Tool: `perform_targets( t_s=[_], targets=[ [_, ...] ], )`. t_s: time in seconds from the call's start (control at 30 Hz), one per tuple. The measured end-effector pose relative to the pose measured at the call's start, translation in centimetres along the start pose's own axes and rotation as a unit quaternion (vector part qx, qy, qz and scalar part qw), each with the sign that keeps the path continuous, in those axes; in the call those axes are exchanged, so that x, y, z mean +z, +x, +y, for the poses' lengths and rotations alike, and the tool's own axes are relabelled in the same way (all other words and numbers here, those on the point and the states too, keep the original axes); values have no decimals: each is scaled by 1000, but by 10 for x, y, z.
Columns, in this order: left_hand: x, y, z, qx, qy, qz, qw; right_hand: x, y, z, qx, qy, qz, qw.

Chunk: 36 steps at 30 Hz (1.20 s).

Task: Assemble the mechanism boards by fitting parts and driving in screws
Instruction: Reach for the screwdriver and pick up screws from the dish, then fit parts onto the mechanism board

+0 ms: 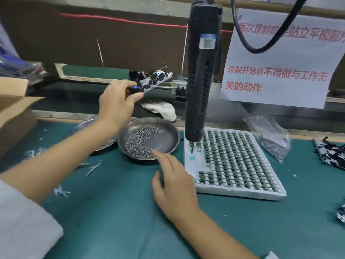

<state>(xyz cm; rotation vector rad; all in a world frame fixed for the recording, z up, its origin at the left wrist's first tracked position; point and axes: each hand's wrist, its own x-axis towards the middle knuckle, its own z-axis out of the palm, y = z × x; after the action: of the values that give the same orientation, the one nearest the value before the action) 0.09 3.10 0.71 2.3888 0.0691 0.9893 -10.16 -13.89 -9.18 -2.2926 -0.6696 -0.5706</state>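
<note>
A mechanism board (155, 80), white with black fittings, is held in the air above the far edge of the bench, tilted with its far end higher. It looks light and stiff, though its small upright parts appear easy to snag or snap, so the bare rim seems the safest place to take hold. The person's left hand (116, 103) pinches its near end, thumb below and fingers curled over the top, with most of the board jutting beyond the fingertips to the right.

The right hand (174, 186) holds nothing: its fingers are loosely extended, the index fingertip reaching over the near rim of a steel dish (169, 133) towards the heap of small screws (140, 143) inside. Tiny and smooth, the screws will likely roll or slip and suit a fingertip pinch. A second dish (84, 126) lies partly hidden under the left forearm.

A black electric screwdriver (202, 71) hangs upright, unheld, its bit above the left edge of a white tray (240, 194) of small green components.
</note>
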Motion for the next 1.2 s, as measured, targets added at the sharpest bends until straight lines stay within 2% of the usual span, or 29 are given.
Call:
perform_targets(
  t_s=[0.23,0.43,0.53,0.67,0.73,0.8,0.87,0.93,1.0,1.07,1.13,1.2],
  targets=[
    [-91,-100,-22,133,85,-48,986,1,-5,1,73,82,6,994],
    [-104,-176,-38,209,127,-150,958,0,-9,-2,88,191,31,977],
    [-90,-188,-37,221,116,-179,952,-7,-13,-1,50,164,-1,985],
    [-75,-178,-44,228,71,-227,944,-17,-19,3,-95,45,-125,987],
    [-72,-165,-50,206,11,-213,955,-16,-16,3,-146,-33,-170,974],
    [-70,-147,-56,161,-3,-162,973,-15,-14,1,-155,-68,-184,968],
    [-65,-128,-67,140,87,-127,978,-15,-14,1,-153,-70,-182,969],
    [-58,-118,-77,123,165,-155,966,-15,-15,2,-149,-73,-175,970],
    [-55,-117,-85,120,209,-190,952,-14,-16,1,-147,-77,-159,973],
    [-55,-118,-87,127,219,-190,949,-13,-14,0,-141,-74,-132,978],
    [-57,-118,-88,136,191,-154,960,-10,-13,-2,-134,-50,-86,986],
    [-60,-119,-82,142,138,-81,977,-8,-13,-5,-113,11,-25,993]
  ],
)
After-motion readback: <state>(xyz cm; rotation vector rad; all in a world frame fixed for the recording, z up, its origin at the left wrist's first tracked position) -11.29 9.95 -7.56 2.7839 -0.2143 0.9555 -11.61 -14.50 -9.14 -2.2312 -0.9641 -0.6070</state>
